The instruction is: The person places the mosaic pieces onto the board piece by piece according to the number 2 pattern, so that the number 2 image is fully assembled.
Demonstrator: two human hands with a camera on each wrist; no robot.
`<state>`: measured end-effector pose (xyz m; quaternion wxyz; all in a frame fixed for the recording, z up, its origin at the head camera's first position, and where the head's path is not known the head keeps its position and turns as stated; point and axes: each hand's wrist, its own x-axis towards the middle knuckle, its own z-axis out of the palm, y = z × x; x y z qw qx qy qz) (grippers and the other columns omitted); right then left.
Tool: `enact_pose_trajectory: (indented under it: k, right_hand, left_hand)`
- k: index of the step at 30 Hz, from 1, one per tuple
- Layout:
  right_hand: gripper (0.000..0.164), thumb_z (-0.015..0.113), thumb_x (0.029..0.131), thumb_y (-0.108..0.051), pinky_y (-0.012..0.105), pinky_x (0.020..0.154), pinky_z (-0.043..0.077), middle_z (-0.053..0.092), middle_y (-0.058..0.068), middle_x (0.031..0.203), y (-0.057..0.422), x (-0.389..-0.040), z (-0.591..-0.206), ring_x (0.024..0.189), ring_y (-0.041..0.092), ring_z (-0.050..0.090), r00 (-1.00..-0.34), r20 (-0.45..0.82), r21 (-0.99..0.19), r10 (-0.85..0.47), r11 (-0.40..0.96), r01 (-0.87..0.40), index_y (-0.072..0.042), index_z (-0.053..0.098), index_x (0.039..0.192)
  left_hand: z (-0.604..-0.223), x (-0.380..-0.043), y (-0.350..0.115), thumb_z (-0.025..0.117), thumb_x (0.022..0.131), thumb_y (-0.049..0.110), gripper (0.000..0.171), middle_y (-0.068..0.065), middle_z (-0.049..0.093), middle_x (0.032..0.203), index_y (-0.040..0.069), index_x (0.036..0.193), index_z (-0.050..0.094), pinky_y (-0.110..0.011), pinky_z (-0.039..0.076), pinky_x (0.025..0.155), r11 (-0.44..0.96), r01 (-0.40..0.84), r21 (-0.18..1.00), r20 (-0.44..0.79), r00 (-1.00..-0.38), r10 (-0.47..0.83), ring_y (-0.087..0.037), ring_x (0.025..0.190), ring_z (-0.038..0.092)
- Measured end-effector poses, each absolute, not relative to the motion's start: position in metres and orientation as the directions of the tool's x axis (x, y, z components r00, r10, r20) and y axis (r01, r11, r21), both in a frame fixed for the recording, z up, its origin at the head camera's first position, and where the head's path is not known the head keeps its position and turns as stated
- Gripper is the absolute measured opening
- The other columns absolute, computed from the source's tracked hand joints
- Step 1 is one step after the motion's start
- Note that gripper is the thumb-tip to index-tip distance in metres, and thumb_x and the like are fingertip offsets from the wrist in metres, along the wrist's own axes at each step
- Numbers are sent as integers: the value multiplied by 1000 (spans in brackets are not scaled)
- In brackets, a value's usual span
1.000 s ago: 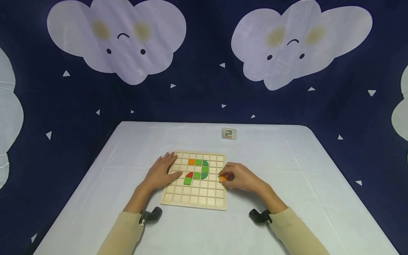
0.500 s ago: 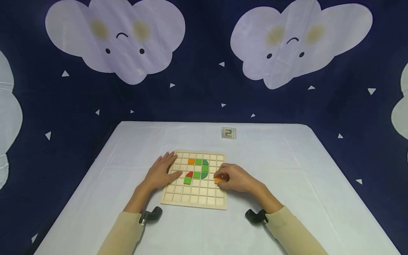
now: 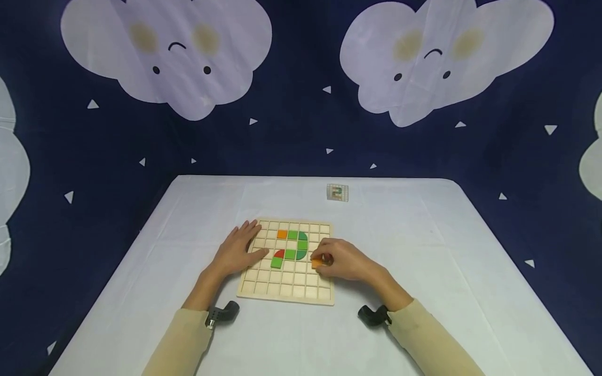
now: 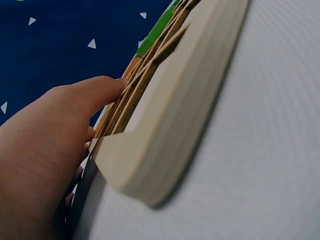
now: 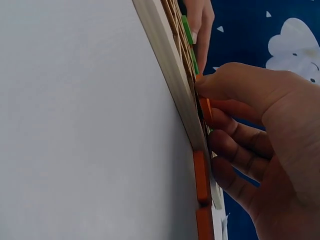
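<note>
A square wooden grid board (image 3: 291,290) lies on the white table. On it, green, dark green, red and orange tiles form a curved figure, with a red quarter-round (image 3: 279,254) and a green square (image 3: 276,262) at its lower end. My left hand (image 3: 236,251) rests on the board's left side, fingers spread and straight. Over the right part of the board, my right hand (image 3: 345,259) pinches an orange square tile (image 3: 316,263) between thumb and fingers. In the right wrist view this tile (image 5: 205,111) sits just at the board's surface; whether it touches is unclear.
Two more orange tiles (image 5: 201,177) lie beside the board's right edge in the right wrist view; my right hand hides them from the head view. A small card with a gridded picture (image 3: 337,192) stands near the table's far edge. A dark blue cloud-patterned cloth (image 3: 291,141) hangs behind.
My right hand has moved left with the orange tile, from the board's right edge to over its grid. The left hand keeps its place. The head view has shifted slightly.
</note>
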<state>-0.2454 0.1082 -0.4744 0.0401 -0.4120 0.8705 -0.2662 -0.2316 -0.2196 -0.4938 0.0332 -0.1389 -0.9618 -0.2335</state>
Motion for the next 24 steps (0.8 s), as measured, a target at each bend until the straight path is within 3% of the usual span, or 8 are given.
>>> enact_pose_trajectory:
  k: [24]
  right_hand:
    - [26,73,82,-27,19,66,47,57,-15,96,75,-238,-463,79,5,52,-592,148,-475,-793,468,-746,-20,74,107]
  left_hand:
    - [-494,-231,-220,58,87,59,82,-7,27,155,8,148,37,-41,10,118,851,287,440,135,-958,253,-25,144,17]
